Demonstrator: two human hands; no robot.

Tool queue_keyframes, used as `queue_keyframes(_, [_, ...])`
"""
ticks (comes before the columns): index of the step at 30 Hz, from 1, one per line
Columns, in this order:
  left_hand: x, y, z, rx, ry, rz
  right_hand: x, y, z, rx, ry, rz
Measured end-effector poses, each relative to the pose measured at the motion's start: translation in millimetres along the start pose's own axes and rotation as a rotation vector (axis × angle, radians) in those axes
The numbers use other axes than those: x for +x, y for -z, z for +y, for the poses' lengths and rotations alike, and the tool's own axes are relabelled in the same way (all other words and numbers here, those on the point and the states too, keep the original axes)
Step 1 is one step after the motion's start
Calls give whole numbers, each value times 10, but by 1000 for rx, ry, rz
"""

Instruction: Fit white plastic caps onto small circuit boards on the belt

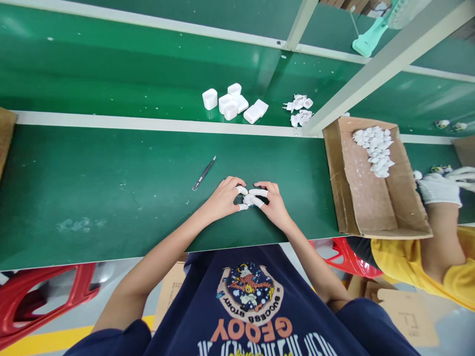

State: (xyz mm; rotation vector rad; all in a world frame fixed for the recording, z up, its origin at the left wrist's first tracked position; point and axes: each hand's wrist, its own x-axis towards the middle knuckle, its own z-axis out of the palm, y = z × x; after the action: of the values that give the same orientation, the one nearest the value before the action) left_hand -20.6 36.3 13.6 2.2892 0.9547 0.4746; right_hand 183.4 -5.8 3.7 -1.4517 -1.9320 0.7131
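Note:
My left hand (224, 199) and my right hand (271, 202) meet over the green table (111, 188), fingertips capped in white finger cots. Both pinch a small white plastic part (249, 200) held between them; a bit of blue shows at its lower edge. Dark tweezers (204, 173) lie on the table just up and left of my left hand. Several white charger housings (232, 103) sit on the far green belt, with a small heap of white plug parts (301, 110) to their right.
An open cardboard box (371, 198) holding several white parts stands at the right. Beyond it a co-worker in yellow has a white-gloved hand (441, 188). A grey frame post (371, 69) slants over the belt. Red chairs (44, 296) stand below the table edge.

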Motion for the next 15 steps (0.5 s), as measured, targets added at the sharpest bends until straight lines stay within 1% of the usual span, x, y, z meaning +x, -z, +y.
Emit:
queue_keyframes(3, [-4, 40, 0, -24, 7, -15, 32, -37, -21, -69, 10, -21])
queue_keyframes(5, [-12, 101, -2, -83, -2, -23, 44, -41, -40, -137, 25, -47])
queue_keyframes(7, [-24, 183, -16, -163, 1, 11, 38, -23, -70, -179, 66, -104])
queue_keyframes(9, [-37, 267, -45, -221, 36, 135, 28, 13, -114, -219, 115, -166])
queue_keyframes(11, [-48, 341, -78, -224, 86, 329, 65, 51, -167, -268, 158, -199])
queue_keyframes(12, [-53, 370, -92, -213, 104, 427, 126, 68, -194, -282, 179, -198])
queue_keyframes(14, [-65, 415, -106, -188, 131, 586, 378, 89, -245, -266, 228, -165])
queue_keyframes(15, [-72, 430, -106, -183, 139, 637, 578, 87, -270, -242, 253, -133])
